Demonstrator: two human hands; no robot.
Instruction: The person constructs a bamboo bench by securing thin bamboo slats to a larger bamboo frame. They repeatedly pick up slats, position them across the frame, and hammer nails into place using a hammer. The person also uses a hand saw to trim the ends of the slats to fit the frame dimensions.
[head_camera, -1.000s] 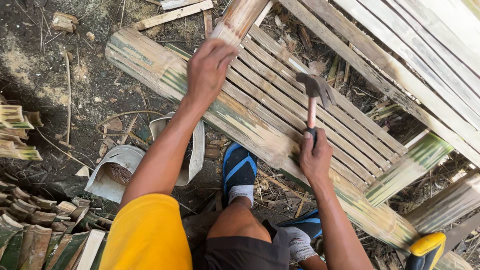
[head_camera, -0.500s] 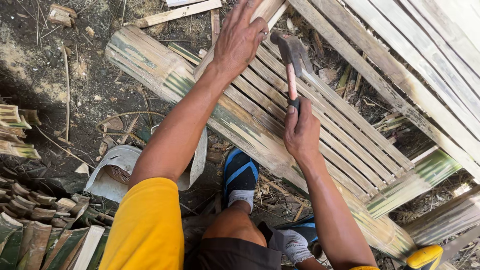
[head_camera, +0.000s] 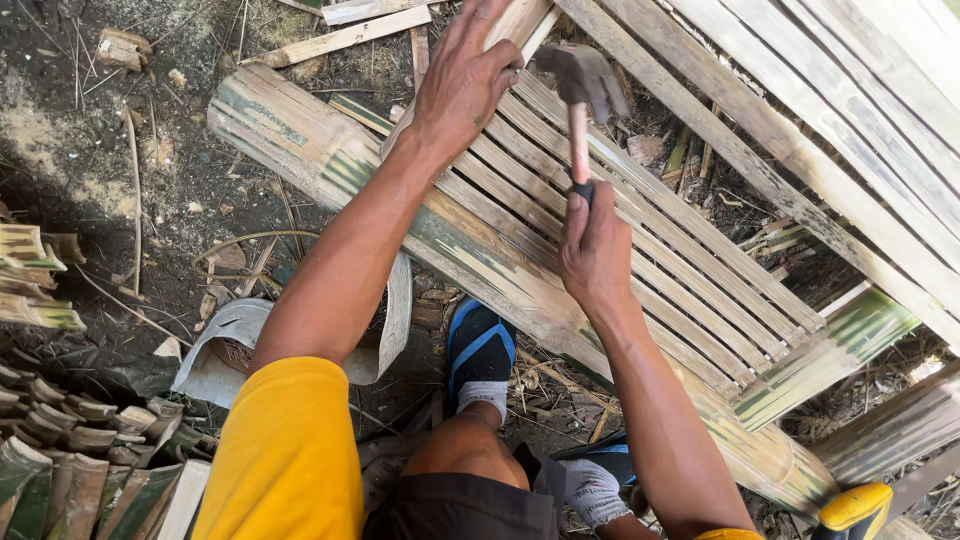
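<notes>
The right hand (head_camera: 597, 250) is closed around a hammer (head_camera: 580, 95) whose handle points away up the bamboo slat panel (head_camera: 640, 240), its head just right of the left hand (head_camera: 462, 85), which presses 1 slat, perhaps pinching a nail.

Hammer (head_camera: 581, 85) above bamboo slats (head_camera: 640, 240), right of L hand (head_camera: 465, 85).

The hammer (head_camera: 580, 95) is standing almost straight up and down in the picture. Its dark metal head is sitting at the top, and its pale wooden handle is running down into a black grip. The hammer head is hanging just over the bamboo slat panel (head_camera: 640, 250). The panel is lying slanted on the ground, with many thin, pale strips running side by side.
</notes>
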